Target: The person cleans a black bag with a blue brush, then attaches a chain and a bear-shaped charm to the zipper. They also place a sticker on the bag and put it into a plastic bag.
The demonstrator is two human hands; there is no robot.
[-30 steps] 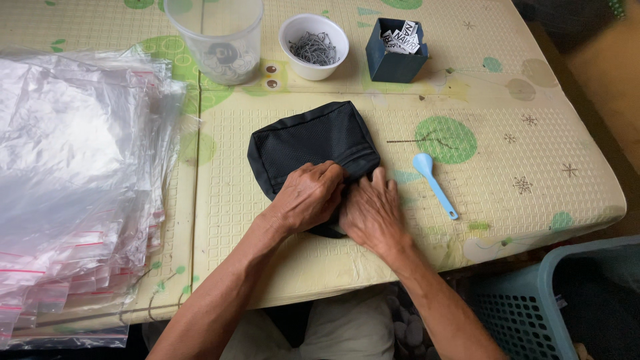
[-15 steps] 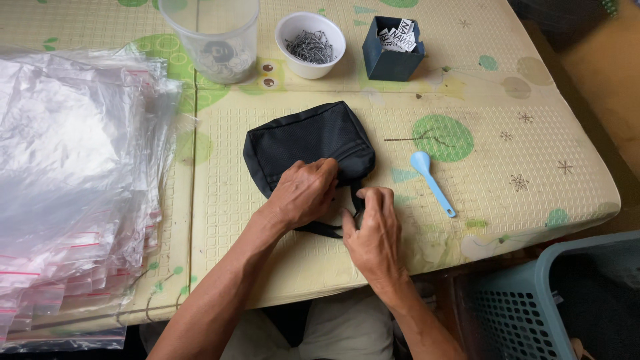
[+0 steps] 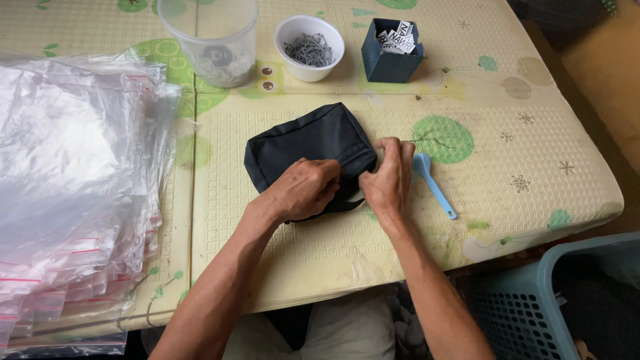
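Note:
A black fabric pouch (image 3: 303, 143) lies on the pale yellow patterned mat (image 3: 520, 200) in the middle of the table. My left hand (image 3: 303, 190) rests on the pouch's near edge with its fingers curled over the fabric. Beside it, my right hand (image 3: 388, 179) pinches the pouch's right corner, its fingers closed on the edge. A thin black strap pokes out under my left hand. A light blue plastic spoon (image 3: 437, 190) lies just right of my right hand.
A thick stack of clear plastic bags (image 3: 67, 187) covers the left side. At the back stand a clear plastic cup (image 3: 213, 40), a white bowl of small metal pieces (image 3: 309, 48) and a dark blue box of paper tags (image 3: 392, 50). A teal basket (image 3: 553, 300) sits lower right.
My right hand has slid from the pouch's near edge to its right corner. The pouch has shifted slightly, and my left hand has stayed on it.

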